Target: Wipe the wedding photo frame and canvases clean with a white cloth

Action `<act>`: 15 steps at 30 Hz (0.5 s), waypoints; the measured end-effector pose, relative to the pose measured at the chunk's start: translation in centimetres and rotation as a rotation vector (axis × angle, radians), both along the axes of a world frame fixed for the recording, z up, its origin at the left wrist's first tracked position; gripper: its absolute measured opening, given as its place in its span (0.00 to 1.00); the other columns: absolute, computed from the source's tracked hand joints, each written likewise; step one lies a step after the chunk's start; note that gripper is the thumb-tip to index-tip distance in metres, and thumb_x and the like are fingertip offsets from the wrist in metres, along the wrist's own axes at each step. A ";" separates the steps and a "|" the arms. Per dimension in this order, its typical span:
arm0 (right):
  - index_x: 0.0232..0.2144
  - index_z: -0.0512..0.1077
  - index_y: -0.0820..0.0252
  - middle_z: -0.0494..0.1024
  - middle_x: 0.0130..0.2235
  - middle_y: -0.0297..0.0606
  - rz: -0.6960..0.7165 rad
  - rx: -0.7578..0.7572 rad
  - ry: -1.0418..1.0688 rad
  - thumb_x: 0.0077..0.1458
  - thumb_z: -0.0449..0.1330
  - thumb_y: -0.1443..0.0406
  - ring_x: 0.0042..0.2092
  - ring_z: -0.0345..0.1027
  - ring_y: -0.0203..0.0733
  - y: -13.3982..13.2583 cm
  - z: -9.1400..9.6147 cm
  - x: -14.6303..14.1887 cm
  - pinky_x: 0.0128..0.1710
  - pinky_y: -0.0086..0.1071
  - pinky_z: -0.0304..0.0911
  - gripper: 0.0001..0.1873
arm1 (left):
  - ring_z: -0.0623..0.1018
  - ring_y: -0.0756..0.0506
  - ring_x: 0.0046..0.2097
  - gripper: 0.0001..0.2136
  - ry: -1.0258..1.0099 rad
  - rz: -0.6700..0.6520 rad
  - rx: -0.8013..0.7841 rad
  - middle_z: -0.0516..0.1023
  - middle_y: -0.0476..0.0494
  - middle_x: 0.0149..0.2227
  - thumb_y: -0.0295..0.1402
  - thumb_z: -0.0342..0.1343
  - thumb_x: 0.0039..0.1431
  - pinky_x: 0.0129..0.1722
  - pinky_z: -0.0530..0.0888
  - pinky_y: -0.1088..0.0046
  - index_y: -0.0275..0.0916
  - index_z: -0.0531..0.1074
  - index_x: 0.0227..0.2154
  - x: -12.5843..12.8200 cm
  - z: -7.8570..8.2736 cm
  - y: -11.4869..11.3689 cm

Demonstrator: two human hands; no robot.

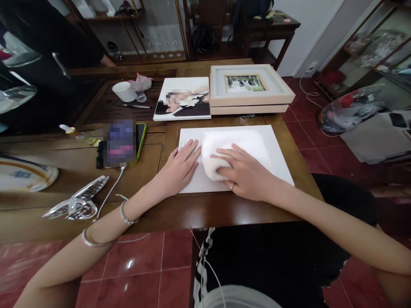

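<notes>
A flat white board [279, 167] lies near the front edge of the wooden table. On its left side rests my left hand [184, 164], fingers stretched out and flat. My right hand [245, 173] grips a fluffy white cloth [210, 164], pressed on the board's surface with the fingers curled over it. Some small print shows at the board's upper left, partly behind my left fingers. Just behind the board are a photo panel [192, 109] and a pale wooden picture frame [272, 85] with a small photo in it.
To the left lie a phone [141, 141] with a white cable [111, 192], a small dropper bottle [83, 137], and crumpled clear plastic [80, 203]. A white cup [123, 92] stands farther back. A dark-clothed person [70, 34] is at the far left.
</notes>
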State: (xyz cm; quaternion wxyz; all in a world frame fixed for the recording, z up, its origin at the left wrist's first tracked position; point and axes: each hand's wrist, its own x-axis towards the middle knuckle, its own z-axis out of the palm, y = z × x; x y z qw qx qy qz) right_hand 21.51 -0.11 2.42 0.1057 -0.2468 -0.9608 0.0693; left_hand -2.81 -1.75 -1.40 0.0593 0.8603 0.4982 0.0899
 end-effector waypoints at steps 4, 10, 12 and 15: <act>0.46 0.76 0.64 0.70 0.58 0.56 -0.085 0.027 -0.018 0.61 0.54 0.68 0.62 0.59 0.56 3.5 -0.2 -1.0 0.63 0.56 0.51 0.14 | 0.53 0.35 0.70 0.23 -0.007 0.008 0.004 0.54 0.29 0.69 0.33 0.35 0.71 0.63 0.60 0.47 0.31 0.56 0.65 0.0 -0.2 0.1; 0.50 0.73 0.65 0.71 0.56 0.57 -0.210 0.033 -0.062 0.63 0.51 0.67 0.61 0.58 0.57 7.3 -0.3 -2.4 0.62 0.55 0.49 0.17 | 0.53 0.34 0.70 0.23 -0.027 0.013 0.000 0.55 0.28 0.69 0.33 0.36 0.71 0.62 0.60 0.46 0.31 0.58 0.64 0.0 0.0 0.1; 0.49 0.73 0.66 0.72 0.55 0.57 -0.204 0.034 -0.072 0.63 0.50 0.68 0.60 0.59 0.57 7.9 -0.1 -2.6 0.60 0.52 0.52 0.17 | 0.54 0.34 0.70 0.22 -0.035 0.014 -0.005 0.55 0.28 0.68 0.33 0.36 0.71 0.62 0.60 0.46 0.31 0.58 0.64 0.0 0.0 0.1; 0.49 0.74 0.66 0.72 0.55 0.57 -0.172 0.039 -0.065 0.63 0.50 0.67 0.61 0.59 0.58 7.8 -0.2 -2.6 0.59 0.54 0.52 0.17 | 0.53 0.33 0.70 0.22 -0.059 0.011 -0.009 0.55 0.28 0.68 0.33 0.36 0.71 0.63 0.60 0.46 0.31 0.58 0.64 0.1 0.0 0.1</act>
